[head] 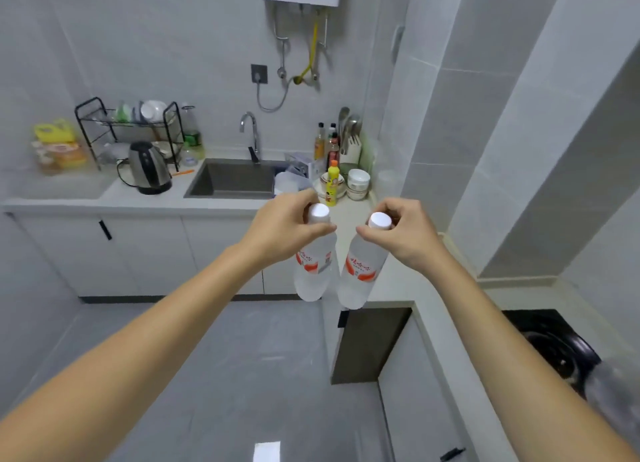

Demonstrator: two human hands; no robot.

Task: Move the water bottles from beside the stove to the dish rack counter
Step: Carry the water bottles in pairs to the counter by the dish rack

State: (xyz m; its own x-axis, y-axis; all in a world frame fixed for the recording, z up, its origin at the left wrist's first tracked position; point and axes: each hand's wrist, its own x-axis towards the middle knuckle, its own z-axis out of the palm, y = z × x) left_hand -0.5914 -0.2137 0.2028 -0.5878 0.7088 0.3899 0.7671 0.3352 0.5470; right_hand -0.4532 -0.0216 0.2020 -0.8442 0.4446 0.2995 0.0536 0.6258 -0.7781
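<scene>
Both hands were out in front, each pinching a water bottle by the neck just under its white cap. Left hand [284, 229] had thumb and fingers curled round the left bottle [313, 271]; right hand [405, 233] gripped the right bottle [360, 274] the same way. The bottles hung side by side, close together, above the floor and the worktop [145, 198] edge. Beyond stood the sink [235, 181], a kettle [147, 167] and the dish rack [131, 129], somewhat blurred. The stove [554, 350] lay at lower right.
</scene>
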